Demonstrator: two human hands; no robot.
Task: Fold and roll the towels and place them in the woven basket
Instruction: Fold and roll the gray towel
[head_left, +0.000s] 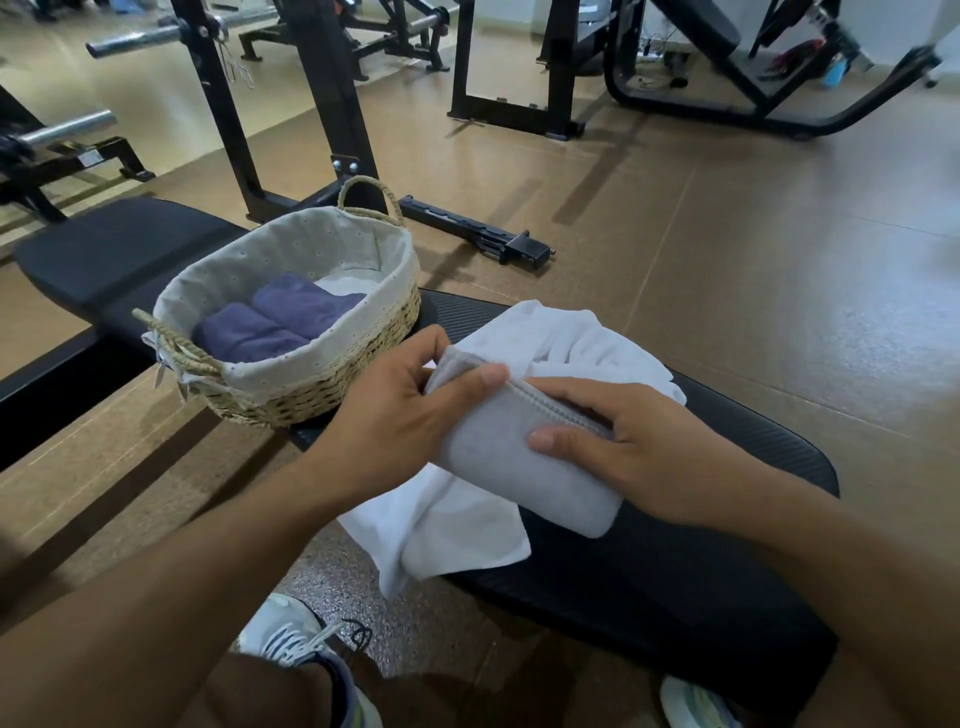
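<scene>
Two hands meet on one grey towel, which is rolled into a short thick bundle. We see the left hand with a closed grip: its fingers curl round the far end of the roll and the thumb presses on the stitched hem. The right hand also grips the roll, fingers over the top edge and thumb on the front side. The roll is held just above a white towel, which lies crumpled on the black padded surface and hangs a little over its near edge.

Left of the roll, on the same surface, stands the woven basket with a pale cloth lining. Inside the basket we count two dark blue rolled towels, side by side and touching. Below the roll, on the floor, we see two light sport shoes.
</scene>
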